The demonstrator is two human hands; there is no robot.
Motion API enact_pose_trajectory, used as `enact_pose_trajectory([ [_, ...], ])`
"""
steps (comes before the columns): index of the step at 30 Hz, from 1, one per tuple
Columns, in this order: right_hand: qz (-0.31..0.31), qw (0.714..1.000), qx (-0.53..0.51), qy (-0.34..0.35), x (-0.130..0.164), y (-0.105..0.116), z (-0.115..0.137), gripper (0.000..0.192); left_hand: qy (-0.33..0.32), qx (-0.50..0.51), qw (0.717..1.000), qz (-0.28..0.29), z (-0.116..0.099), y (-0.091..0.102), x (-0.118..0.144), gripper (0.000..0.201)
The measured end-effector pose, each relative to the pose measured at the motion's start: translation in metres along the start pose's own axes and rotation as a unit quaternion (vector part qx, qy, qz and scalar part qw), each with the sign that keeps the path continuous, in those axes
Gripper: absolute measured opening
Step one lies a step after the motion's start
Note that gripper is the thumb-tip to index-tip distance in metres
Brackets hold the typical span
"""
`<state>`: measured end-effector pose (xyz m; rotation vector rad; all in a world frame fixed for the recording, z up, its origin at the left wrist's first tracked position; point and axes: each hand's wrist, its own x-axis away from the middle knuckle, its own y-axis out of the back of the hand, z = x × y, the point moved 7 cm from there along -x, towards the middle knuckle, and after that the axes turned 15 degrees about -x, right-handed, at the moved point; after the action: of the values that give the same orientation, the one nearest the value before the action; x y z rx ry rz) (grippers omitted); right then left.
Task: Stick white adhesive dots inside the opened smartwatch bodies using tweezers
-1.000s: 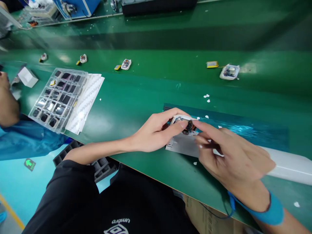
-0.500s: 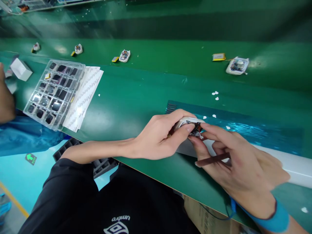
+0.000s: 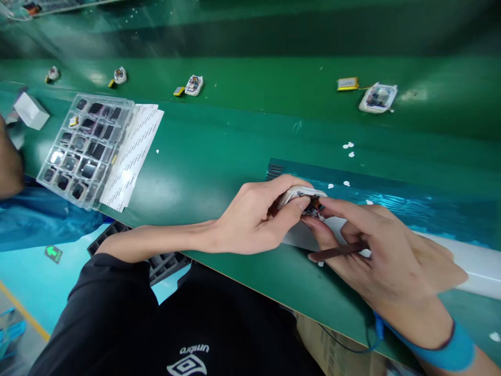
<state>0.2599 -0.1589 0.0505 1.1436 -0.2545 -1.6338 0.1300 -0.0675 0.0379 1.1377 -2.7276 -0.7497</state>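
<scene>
Two hands met over one small white casing (image 3: pixel 299 194) at the centre right of the frame, just above the green desk (image 3: pixel 219 156). The left hand (image 3: pixel 250 219) curled around the casing from the left, thumb and fingers pressed to its sides, gripping it. The right hand (image 3: pixel 376 250) came in from the lower right; its thumb and forefinger tips pinched at the dark and orange parts inside the casing's right end, while a thin brown stick (image 3: pixel 338 252) lay clamped between its lower fingers. The casing sat between the two sets of fingertips, over a white sheet (image 3: pixel 297 237) and beside a blue film (image 3: pixel 410 203) spread along the desk.

At the upper left lay a clear tray (image 3: pixel 84 149) of dark parts, with a sheet of labels (image 3: pixel 135 151) touching its right side and a white box (image 3: pixel 31 110) further left. Several similar casings (image 3: pixel 378 97) with yellow packs (image 3: pixel 347 83) lay well apart along the top of the frame. A blue sleeve (image 3: pixel 43 214) showed at the left edge. A blue band (image 3: pixel 454 347) circled the right wrist.
</scene>
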Motion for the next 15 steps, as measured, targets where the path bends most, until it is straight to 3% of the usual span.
enact_pose_trajectory([
  [3, 0.006, 0.999, 0.005, 0.053, -0.006, 0.000, 0.009, 0.050, 0.006, 0.004, 1.000, -0.009, 0.000, 0.002, -0.001, 0.026],
  [8, -0.025, 0.997, -0.058, 0.033, -0.006, 0.001, 0.002, 0.024, -0.030, -0.041, 0.999, -0.014, -0.002, 0.004, -0.002, 0.028],
  [11, -0.033, 0.998, -0.042, 0.025, -0.007, 0.004, -0.002, 0.025, -0.042, -0.040, 0.998, 0.016, -0.003, 0.000, -0.004, 0.025],
  [15, -0.037, 0.998, -0.057, -0.004, -0.010, 0.009, -0.008, 0.024, 0.016, 0.077, 0.994, 0.079, 0.003, -0.005, -0.006, 0.020],
])
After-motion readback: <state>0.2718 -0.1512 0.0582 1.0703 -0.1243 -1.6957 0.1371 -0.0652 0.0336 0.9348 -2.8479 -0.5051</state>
